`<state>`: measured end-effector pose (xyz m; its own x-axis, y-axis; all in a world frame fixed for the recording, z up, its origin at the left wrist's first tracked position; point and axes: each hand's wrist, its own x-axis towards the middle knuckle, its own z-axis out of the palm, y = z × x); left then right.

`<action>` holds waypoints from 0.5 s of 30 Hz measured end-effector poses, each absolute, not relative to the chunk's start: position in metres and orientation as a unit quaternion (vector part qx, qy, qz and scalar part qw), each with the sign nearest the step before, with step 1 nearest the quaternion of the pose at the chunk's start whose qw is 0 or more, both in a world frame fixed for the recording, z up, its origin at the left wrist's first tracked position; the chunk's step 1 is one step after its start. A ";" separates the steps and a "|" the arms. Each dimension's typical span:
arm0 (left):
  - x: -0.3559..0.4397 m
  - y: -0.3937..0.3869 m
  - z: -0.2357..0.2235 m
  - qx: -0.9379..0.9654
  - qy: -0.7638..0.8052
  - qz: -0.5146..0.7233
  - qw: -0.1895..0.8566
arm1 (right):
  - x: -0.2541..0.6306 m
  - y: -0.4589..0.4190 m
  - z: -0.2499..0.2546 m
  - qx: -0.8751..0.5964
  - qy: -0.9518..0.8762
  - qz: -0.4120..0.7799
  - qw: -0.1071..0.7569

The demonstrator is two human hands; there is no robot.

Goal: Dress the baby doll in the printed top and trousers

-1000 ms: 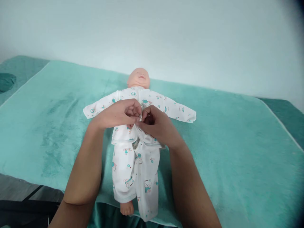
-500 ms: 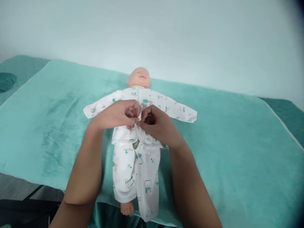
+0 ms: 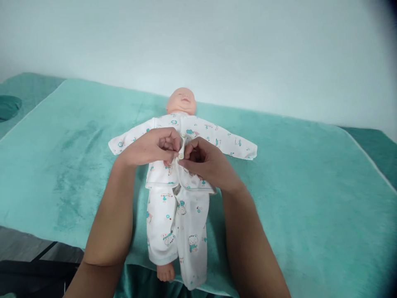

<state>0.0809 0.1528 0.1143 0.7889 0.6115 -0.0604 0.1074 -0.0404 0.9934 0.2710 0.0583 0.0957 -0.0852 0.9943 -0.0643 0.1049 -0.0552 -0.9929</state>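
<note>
A baby doll [image 3: 181, 101] lies on its back in a white printed jacket [image 3: 164, 176] and matching trousers [image 3: 192, 223]. Over the chest, my left hand [image 3: 155, 145] pinches the jacket's front edge from the left. My right hand [image 3: 207, 161] is closed on the opposite side of the front opening, thumb and fingers at the cloth. Between the fingertips a small pale button [image 3: 181, 156] shows on the jacket front. Another button [image 3: 183, 135] sits higher up, near the chest. One bare foot sticks out of the left trouser leg; the other foot is hidden.
A teal plush blanket [image 3: 294, 186] covers the table under the doll. Behind it stands a pale wall [image 3: 198, 45]. A darker green round-edged thing [image 3: 9, 107] lies at the far left. Grey floor [image 3: 21, 244] shows at the lower left.
My left fingers have shifted slightly left and up, away from the right fingertips. The button between the hands is now plainly visible. The doll stays in place.
</note>
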 end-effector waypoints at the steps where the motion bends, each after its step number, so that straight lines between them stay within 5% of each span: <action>1: 0.081 0.153 0.114 0.692 0.254 0.199 0.646 | 0.272 0.058 0.096 -0.512 -0.532 0.515 0.436; 15: 0.070 0.155 0.116 0.717 0.174 0.077 0.671 | 0.276 0.059 0.088 -0.469 -0.527 0.521 0.480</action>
<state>0.0704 0.1552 0.1163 0.9274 0.3530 -0.1234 0.1468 -0.0401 0.9884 0.2757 0.0589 0.0884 -0.0991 0.9949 0.0171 -0.0066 0.0165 -0.9998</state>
